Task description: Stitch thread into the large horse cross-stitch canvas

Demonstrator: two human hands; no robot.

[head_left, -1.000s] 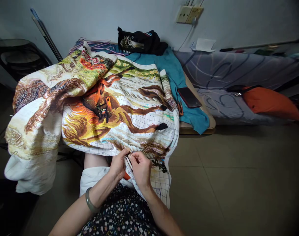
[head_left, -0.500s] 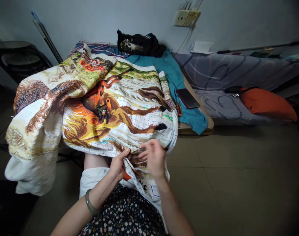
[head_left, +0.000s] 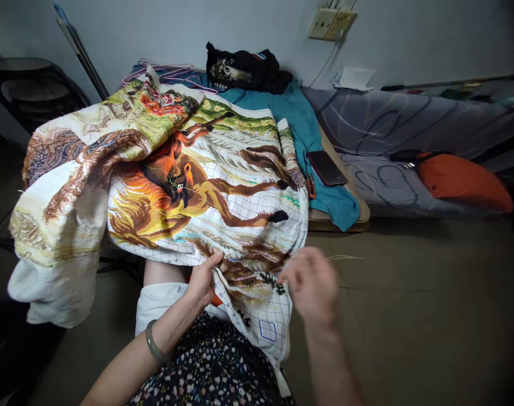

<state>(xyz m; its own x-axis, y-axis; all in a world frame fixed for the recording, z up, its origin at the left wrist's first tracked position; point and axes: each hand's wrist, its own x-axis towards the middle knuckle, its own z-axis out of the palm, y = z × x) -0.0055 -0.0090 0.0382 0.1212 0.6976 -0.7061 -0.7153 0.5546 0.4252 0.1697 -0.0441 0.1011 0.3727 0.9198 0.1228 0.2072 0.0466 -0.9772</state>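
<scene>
l hand [head_left: 203, 282] grips embroidered cloth [head_left: 248, 197] by near edge — r hand [head_left: 311, 282] off right edge, fingers curled, blurred, grip unclear.

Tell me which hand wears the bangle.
The left hand, its thumb on the near edge of the embroidered cloth: the grey-green bangle circles that wrist. The right hand, blurred, with pale thread trailing beside it, shows none.
</scene>
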